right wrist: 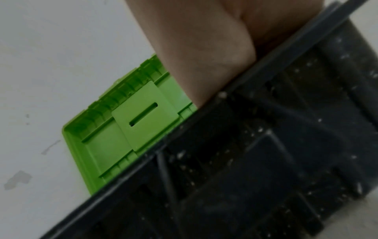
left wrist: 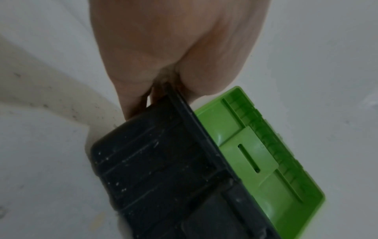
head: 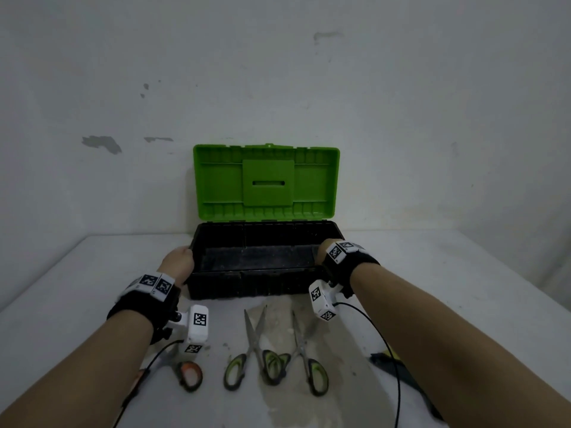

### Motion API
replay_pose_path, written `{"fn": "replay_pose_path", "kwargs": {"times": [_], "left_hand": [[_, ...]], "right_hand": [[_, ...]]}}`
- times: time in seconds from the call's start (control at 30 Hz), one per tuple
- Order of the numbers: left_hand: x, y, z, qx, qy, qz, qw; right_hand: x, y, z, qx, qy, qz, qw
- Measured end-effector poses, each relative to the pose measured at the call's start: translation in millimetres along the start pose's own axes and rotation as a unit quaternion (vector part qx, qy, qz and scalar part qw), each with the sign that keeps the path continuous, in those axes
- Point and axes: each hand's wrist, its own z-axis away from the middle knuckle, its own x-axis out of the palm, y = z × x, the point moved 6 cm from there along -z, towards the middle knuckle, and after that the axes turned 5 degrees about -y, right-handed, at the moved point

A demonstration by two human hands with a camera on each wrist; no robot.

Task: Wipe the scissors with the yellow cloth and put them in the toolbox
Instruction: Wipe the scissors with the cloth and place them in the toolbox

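1. Left hand [head: 178,263] grips the left end of the toolbox [head: 247,285]; in the left wrist view the fingers [left wrist: 132,103] wrap down the outside of the black end wall, with the rest of the hand over the rim.
2. Right hand [head: 324,251] is at the right end of the box, mostly hidden behind its wrist strap in the head view. In the right wrist view it presses against the rim, but the fingers are not shown, so I cannot tell whether it grasps.
3. Toolbox sits at centre frame on the bench [head: 77,288], against the wall. Green lid [head: 266,182] stands upright and fully open. Black tray interior looks empty: no scissors inside.
4. Three pairs of scissors lie on the bench in the lower centre of the frame, near the front of the box but apart from it: orange-handled scissors [head: 188,375] at lower left, partly hidden by the left wrist camera; two green-handled scissors [head: 256,350], [head: 304,356] side by side, handles touching or overlapping.
5. Yellow cloth [head: 384,356]: only a dark-and-yellow edge shows at lower right, behind the right forearm. Identity judged, not certain.
6. Progress, judged: box opened and being positioned or steadied. No wiping evident, nothing stowed. Remaining: pick up cloth, wipe each pair, place all in the box.
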Motion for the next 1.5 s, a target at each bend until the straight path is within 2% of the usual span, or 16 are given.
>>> {"fn": "replay_pose_path", "kwargs": {"times": [0.07,0.17,0.27,0.37,0.47,0.53,0.63,0.73,0.87,1.0,1.13,1.33,1.5], "left_hand": [[-2.1,19.2,24.6,0.007,0.015,-0.016,1.000],[-0.7,50.6,59.0,0.029,0.053,-0.068,0.996],[5.4,82.8,95.6,0.046,0.102,-0.215,0.970],[28.9,112.8,133.3,0.100,0.114,-0.235,0.960],[72.0,127.9,172.5,0.188,0.055,-0.227,0.954],[106.3,122.6,198.1,0.202,-0.023,-0.215,0.955],[149.3,105.1,230.8,0.182,-0.108,-0.249,0.945],[169.2,89.2,247.2,0.163,-0.129,-0.311,0.928],[178.1,78.2,259.6,0.134,-0.125,-0.395,0.900],[181.8,72.1,260.3,0.122,-0.107,-0.458,0.874],[183.4,66.7,257.9,0.107,-0.105,-0.491,0.858],[185.1,62.3,247.7,0.095,-0.100,-0.516,0.845],[184.0,63.5,237.2,0.072,-0.092,-0.579,0.807]], "right_hand": [[-0.6,3.2,7.3,-0.018,-0.019,-0.069,0.997],[-10.6,19.2,19.0,0.028,0.065,-0.181,0.981],[-22.1,28.7,43.9,0.009,0.117,-0.226,0.967],[-22.0,58.9,76.0,0.008,0.141,-0.268,0.953],[-5.1,98.0,108.3,0.031,0.144,-0.282,0.948],[14.4,118.0,125.9,0.044,0.130,-0.262,0.955],[49.1,137.2,143.8,0.052,0.088,-0.226,0.969],[65.3,150.1,161.1,0.057,0.085,-0.218,0.971],[73.0,163.0,174.0,0.054,0.100,-0.208,0.971],[81.6,155.6,178.5,0.017,0.091,-0.194,0.977],[69.2,147.6,175.0,-0.001,0.158,-0.177,0.971],[65.9,137.8,151.4,0.053,0.098,-0.121,0.986],[66.7,134.9,140.7,0.092,0.093,-0.099,0.986]]}}
